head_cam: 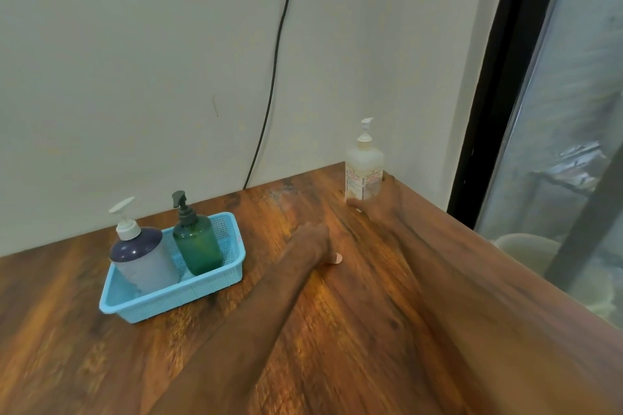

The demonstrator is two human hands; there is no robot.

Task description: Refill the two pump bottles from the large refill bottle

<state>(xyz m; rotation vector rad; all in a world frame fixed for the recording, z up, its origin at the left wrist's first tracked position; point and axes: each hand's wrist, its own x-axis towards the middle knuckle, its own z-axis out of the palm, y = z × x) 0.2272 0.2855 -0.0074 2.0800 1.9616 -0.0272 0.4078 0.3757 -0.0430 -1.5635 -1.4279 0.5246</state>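
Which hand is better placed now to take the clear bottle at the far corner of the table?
The right hand. It is blurred but already reaches the base of the clear pump bottle in the corner. The left hand lies nearer the blue basket, apart from that bottle and holding nothing visible.

Three pump bottles in total: one purple-grey bottle [143, 259] and one green bottle [199, 241] in one blue basket [175, 301], one clear labelled bottle [364, 170] at the table's [101, 364] far right corner, two hands, left [312, 242] and right [379, 207], one black cable [273, 77].
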